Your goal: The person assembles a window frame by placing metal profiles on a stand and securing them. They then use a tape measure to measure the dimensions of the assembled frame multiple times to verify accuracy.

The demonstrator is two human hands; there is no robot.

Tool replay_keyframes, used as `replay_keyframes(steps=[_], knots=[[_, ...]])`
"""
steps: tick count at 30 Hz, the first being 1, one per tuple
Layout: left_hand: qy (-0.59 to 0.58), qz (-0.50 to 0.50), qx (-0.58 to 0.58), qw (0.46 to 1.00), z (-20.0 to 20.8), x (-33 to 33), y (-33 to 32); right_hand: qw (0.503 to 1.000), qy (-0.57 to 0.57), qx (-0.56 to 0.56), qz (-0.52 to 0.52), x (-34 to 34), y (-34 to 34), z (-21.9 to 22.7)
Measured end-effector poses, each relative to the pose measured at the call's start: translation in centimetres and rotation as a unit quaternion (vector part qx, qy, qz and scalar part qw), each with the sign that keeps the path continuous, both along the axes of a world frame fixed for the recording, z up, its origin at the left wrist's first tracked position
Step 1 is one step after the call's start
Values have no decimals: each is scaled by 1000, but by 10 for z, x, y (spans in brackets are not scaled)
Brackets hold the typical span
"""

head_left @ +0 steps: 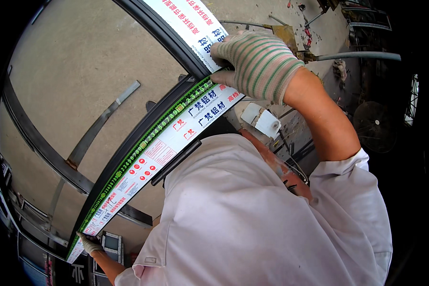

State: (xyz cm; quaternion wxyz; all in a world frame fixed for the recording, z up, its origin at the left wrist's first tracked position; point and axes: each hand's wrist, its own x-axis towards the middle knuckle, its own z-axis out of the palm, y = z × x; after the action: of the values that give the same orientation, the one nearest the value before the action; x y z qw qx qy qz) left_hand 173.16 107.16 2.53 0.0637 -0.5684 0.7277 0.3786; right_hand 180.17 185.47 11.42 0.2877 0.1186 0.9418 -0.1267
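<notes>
A green tape measure (pixel 150 136) with dark markings stretches along an aluminium profile (pixel 169 138) that has a black edge and white printed protective film. My right hand (pixel 257 64), in a white glove with green stripes, is closed at the corner where a second film-covered profile (pixel 188 28) meets the first. Its thumb presses at the tape's upper end, and the palm hides what else it grips. Far down at the lower left, my left hand (pixel 90 244), also gloved, holds the tape against the profile near its other end. Its fingers are small and partly hidden.
Beyond the frame, a metal strip (pixel 102 124) and a long dark bar (pixel 38 140) cross over the concrete floor (pixel 81 47). To the right stand a white box-like piece (pixel 261 120), a grey pipe (pixel 357 56) and a dark round disc (pixel 374 126). More framed pieces (pixel 112 243) sit near my left forearm.
</notes>
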Motion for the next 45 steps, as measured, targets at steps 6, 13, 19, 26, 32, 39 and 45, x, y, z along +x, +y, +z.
replay_keyframes(steps=[6, 13, 19, 26, 32, 39, 45], knots=[[9, 5, -20, 1000, -4, -1, -12, 999, -11, -16, -27, 1, 11, -3], [9, -13, -19, 1000, -4, 1, -17, 998, -43, -15, -46, 2, 17, 6], [18, 2, -3, 1000, -3, 4, -16, 999, 21, 29, 23, 8, 15, -5], [24, -6, -9, 1000, -11, 5, -30, 997, -24, 50, 45, 3, 12, 0], [34, -4, -6, 999, -11, 4, -26, 997, -16, 57, 52, 3, 11, -1], [20, -10, -1, 1000, -1, 6, -11, 1000, 9, 25, 3, 5, 9, -7], [19, -12, 2, 1000, -1, 3, -5, 999, 15, 33, 12, 6, 8, -7]])
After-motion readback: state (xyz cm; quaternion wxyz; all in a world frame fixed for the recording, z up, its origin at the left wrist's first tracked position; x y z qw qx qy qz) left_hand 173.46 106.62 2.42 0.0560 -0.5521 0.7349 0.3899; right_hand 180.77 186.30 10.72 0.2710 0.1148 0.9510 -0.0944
